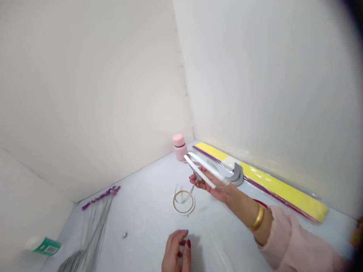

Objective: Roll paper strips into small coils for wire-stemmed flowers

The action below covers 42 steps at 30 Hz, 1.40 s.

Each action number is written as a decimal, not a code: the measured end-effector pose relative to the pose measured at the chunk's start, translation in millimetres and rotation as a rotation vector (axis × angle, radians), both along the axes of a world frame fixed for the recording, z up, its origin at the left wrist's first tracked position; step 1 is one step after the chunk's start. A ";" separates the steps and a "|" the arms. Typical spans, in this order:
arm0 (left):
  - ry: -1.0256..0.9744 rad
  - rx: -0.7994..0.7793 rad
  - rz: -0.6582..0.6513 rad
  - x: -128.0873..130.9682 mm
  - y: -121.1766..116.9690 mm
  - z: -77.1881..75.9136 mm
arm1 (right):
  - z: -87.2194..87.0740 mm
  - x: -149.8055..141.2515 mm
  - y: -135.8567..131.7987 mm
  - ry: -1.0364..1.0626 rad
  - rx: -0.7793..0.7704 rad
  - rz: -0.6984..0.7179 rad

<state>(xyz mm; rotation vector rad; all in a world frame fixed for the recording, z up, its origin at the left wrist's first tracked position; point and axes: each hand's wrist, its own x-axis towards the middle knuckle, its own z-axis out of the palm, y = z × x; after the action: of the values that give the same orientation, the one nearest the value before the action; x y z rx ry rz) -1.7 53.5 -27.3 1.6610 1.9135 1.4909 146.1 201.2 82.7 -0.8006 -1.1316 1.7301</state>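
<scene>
Close to the bottom edge of the view, the left hand is hanging over the pale table with its fingers curling loosely together, and it is not possible to tell if they are pinching something small. Coming in from the right, a pink sleeve and a gold bangle are leading to the right hand, which is turning its palm upward and clamping two white strips at their lower ends. These strips are spreading in a narrow V in the air above the table, and a thin pale stem is pointing down from the hand toward a gold wire ring lying on the table. The strips are thin, so they could be slipping or bending if the fingers are loosening, and the stem could be catching the ring if the hand is dropping. Farther away, a small metal bead, grey wires, purple stems and a green-labelled bottle are lying to the left, while a grey curved piece, a yellow pack and a pink bottle are resting near the walls.
</scene>
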 end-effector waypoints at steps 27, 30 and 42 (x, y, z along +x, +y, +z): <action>0.807 0.310 0.210 -0.7 -38.5 61.6 | -39.1 -17.4 51.7 -0.269 0.000 -0.082; 0.800 0.311 0.193 -0.8 -42.7 59.1 | -35.1 -7.9 57.3 -0.416 0.154 -0.137; 0.589 0.022 0.070 -18.9 -24.9 65.9 | -36.1 -12.0 -71.8 -0.795 0.939 0.444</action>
<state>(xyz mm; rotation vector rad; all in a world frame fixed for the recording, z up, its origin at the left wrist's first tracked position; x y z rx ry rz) -20.6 28.7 38.5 2.2499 2.2495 1.1189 134.2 129.3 46.6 -0.6370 -2.5377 0.9248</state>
